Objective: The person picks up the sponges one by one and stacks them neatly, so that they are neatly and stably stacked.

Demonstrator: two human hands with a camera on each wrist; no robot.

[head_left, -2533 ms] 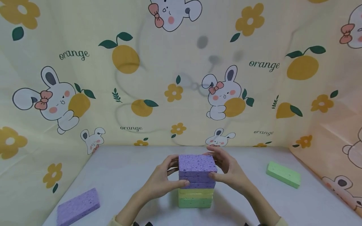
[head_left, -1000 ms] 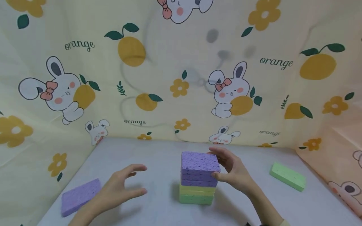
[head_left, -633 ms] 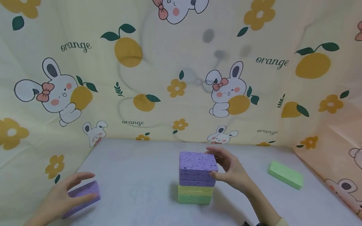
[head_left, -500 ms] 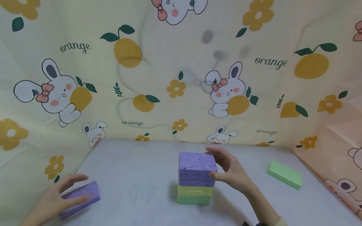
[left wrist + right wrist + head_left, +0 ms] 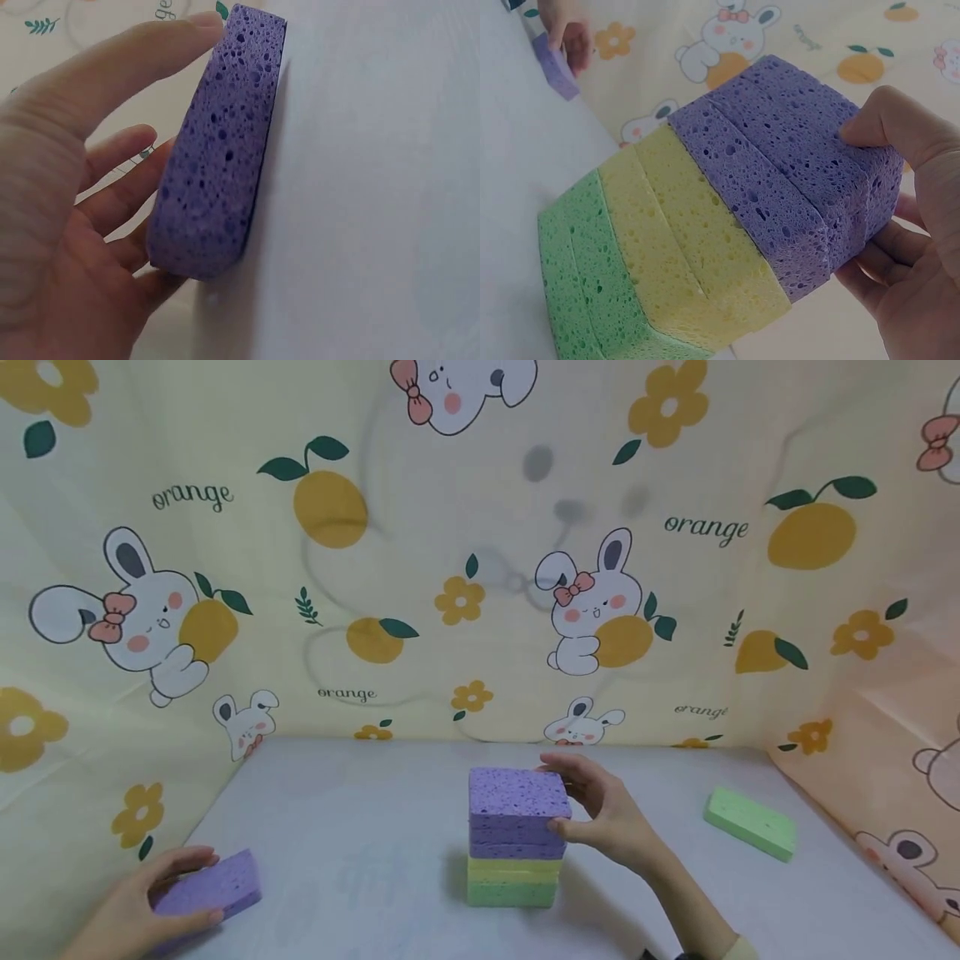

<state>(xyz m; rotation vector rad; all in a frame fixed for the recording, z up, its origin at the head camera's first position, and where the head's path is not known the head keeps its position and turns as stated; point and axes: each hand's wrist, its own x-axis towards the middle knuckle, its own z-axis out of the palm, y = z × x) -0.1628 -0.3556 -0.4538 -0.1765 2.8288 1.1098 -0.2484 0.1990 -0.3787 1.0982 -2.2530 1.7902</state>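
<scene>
In the head view, a purple sponge (image 5: 210,887) lies at the left of the table. My left hand (image 5: 138,900) holds it, thumb along the near side and fingers at the far side. The left wrist view shows my thumb at the edge of the pitted purple sponge (image 5: 217,142), with other fingers partly hidden behind it. Near the middle stands a stack of sponges (image 5: 517,835), green at the bottom, yellow above, purple on top. My right hand (image 5: 609,817) grips the upper purple sponges (image 5: 780,142) from the right, thumb in front, fingers behind.
A single green sponge (image 5: 750,823) lies at the right on the pale table (image 5: 360,827). Behind the table hangs a cream cloth (image 5: 420,527) printed with rabbits and oranges, which also runs along both sides.
My left hand has left the stack, moved left and down to the separate purple sponge, and closed its fingers about it. My right hand has stayed at the stack.
</scene>
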